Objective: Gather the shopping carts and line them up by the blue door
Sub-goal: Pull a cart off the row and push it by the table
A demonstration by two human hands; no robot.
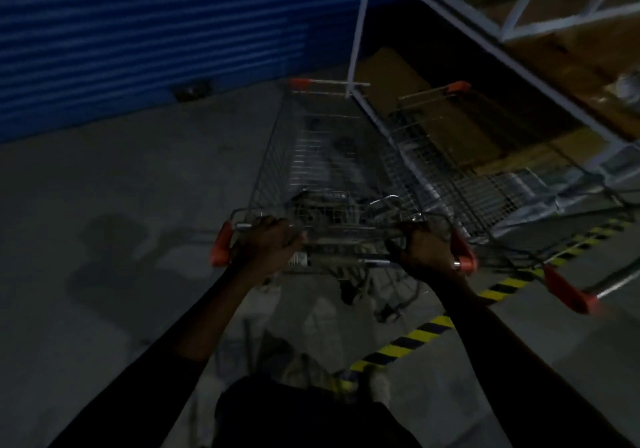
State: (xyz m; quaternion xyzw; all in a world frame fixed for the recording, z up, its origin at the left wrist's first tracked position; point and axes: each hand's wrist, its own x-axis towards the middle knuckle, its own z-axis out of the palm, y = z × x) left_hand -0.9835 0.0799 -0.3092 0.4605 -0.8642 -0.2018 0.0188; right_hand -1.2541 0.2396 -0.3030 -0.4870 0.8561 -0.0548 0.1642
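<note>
Head view: left hand and right hand both curled round the handle bar of the near shopping cart. It noses toward the blue door, far left. Second cart stands just right, by the rack. Judgement: two carts gathered, lining-up unfinished. Baskets look empty, but the light is dim, so uncertain.

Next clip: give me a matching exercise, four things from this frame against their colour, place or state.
1 left hand
2 roller door
3 second shopping cart
4 floor tape

A yellow and black stripes
B blue
C grips the near cart's handle
D stands by the shelving rack

Pairs: 1-C, 2-B, 3-D, 4-A
</note>
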